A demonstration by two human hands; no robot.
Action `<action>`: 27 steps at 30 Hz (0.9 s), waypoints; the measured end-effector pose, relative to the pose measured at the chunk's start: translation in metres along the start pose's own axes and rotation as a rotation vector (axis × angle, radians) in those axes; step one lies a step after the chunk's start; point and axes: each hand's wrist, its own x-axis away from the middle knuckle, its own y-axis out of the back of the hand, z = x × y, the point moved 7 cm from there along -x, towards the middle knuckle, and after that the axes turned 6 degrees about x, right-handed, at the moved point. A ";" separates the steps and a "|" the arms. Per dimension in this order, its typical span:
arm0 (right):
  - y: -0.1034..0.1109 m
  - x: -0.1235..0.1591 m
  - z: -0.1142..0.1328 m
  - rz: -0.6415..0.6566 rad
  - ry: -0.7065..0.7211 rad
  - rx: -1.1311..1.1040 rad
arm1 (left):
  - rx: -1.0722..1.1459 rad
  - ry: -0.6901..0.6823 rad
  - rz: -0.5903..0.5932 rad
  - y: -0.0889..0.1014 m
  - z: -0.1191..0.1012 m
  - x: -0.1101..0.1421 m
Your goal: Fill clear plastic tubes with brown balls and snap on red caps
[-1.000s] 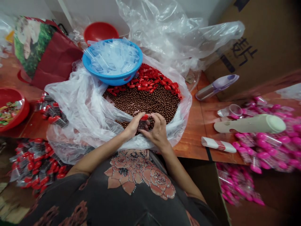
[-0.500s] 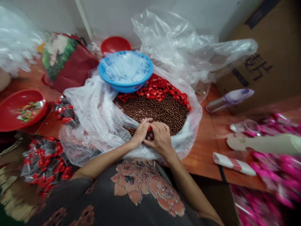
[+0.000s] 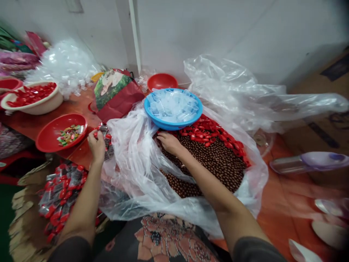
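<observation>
My left hand (image 3: 96, 146) is at the table's edge, its bunched fingers down on a heap of bagged, red-capped tubes (image 3: 107, 153). Whether those fingers grip anything is hidden. My right hand (image 3: 169, 142) lies flat with the fingers extended on a mass of brown balls (image 3: 215, 167), inside a clear plastic liner (image 3: 131, 171). Red caps (image 3: 209, 133) fill the far side of the liner. Just beyond my right fingertips sits a blue basin (image 3: 174, 124) of clear plastic pieces.
A red bowl of sweets (image 3: 45, 140) and a cream basin of red caps (image 3: 46, 105) stand on the wooden table (image 3: 80, 100) at left. More bagged tubes (image 3: 62, 196) lie below its edge. A red bowl (image 3: 162, 82) and a printed bag (image 3: 116, 94) stand behind.
My hands were together around a small red-capped tube over the balls. They are now apart, the left out at the heap and the right forward near the blue basin. The view has swung upward.
</observation>
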 end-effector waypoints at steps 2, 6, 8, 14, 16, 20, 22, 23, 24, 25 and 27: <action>-0.011 -0.026 0.002 0.010 -0.017 0.023 | -0.180 -0.102 0.093 -0.015 0.010 -0.004; -0.023 -0.027 -0.008 0.021 -0.170 0.089 | -0.340 -0.202 0.275 -0.043 0.021 -0.001; -0.021 -0.006 -0.023 0.046 -0.243 0.125 | -0.328 -0.219 0.298 -0.045 0.021 -0.001; 0.009 0.072 -0.066 0.076 -0.477 0.274 | -0.159 -0.390 0.165 -0.024 -0.034 0.025; 0.019 0.082 -0.055 0.031 -0.494 0.288 | -0.069 -0.523 0.261 -0.032 -0.072 0.051; 0.010 0.067 0.023 0.092 -0.142 0.033 | 0.068 -0.844 0.998 -0.092 -0.136 0.125; 0.001 0.061 0.060 0.177 -0.023 -0.115 | 0.057 -0.909 1.257 -0.114 -0.144 0.145; -0.001 0.060 0.072 0.186 0.002 -0.188 | 0.027 -0.927 1.322 -0.121 -0.143 0.148; -0.001 0.061 0.080 0.181 0.008 -0.255 | -0.012 -0.944 1.355 -0.128 -0.140 0.147; -0.001 0.062 0.084 0.161 -0.006 -0.314 | -0.051 -0.959 1.373 -0.132 -0.135 0.145; 0.002 0.066 0.083 0.103 -0.088 -0.389 | -0.083 -0.983 1.373 -0.137 -0.126 0.136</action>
